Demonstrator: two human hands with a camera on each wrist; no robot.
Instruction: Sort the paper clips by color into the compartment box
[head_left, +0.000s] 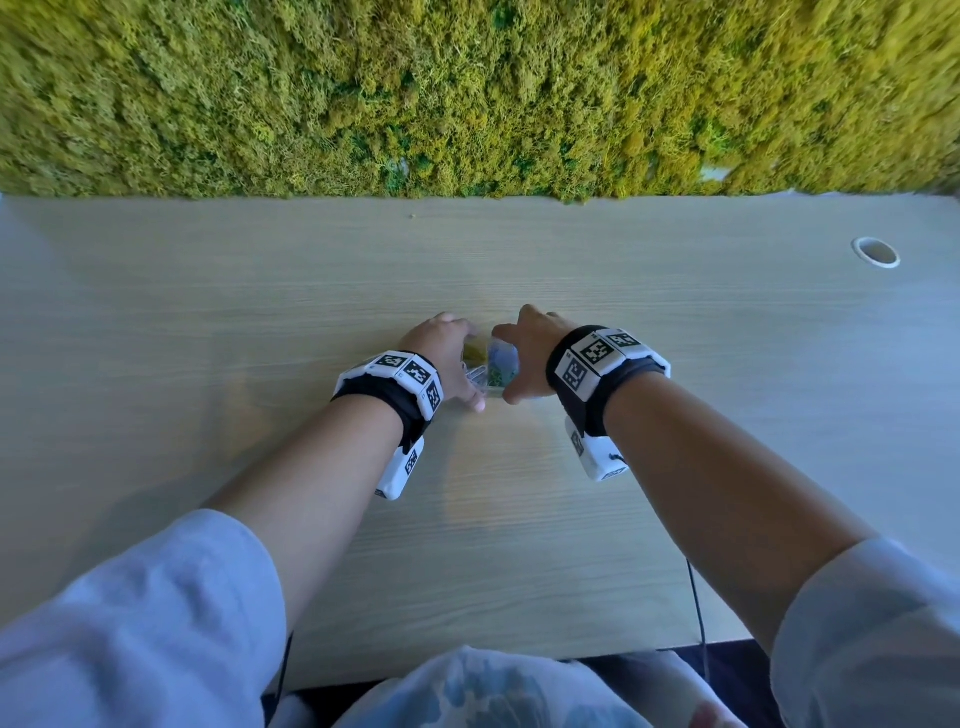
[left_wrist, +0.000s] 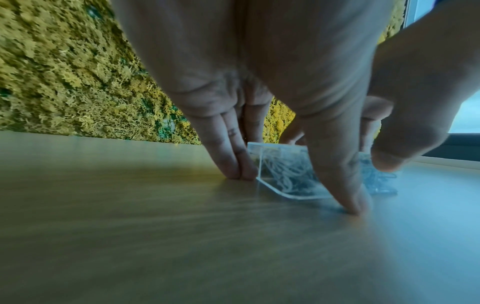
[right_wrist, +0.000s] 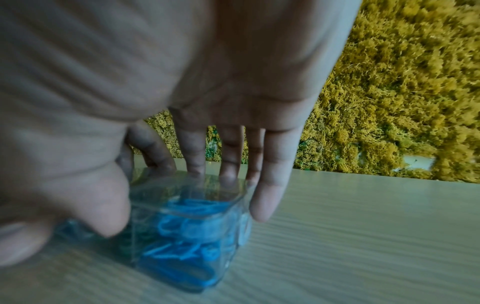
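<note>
A small clear compartment box (head_left: 496, 371) sits on the wooden table (head_left: 675, 322) between my two hands. The left wrist view shows pale clips in the box's near compartment (left_wrist: 283, 170). Blue paper clips (right_wrist: 189, 226) fill the compartment seen in the right wrist view. My left hand (head_left: 470, 366) brackets the box's left side, its straight fingers (left_wrist: 233, 164) planted on the table against the wall, thumb hovering. My right hand (head_left: 511, 364) holds the box, with fingers (right_wrist: 228, 164) on its top and thumb (right_wrist: 98, 205) on the near wall. No loose clips show on the table.
A wall of yellow-green moss (head_left: 467, 93) rises along the table's far edge. A round cable hole (head_left: 876, 252) sits at the far right of the table. A thin black cable (head_left: 698, 613) hangs over the near edge by my lap.
</note>
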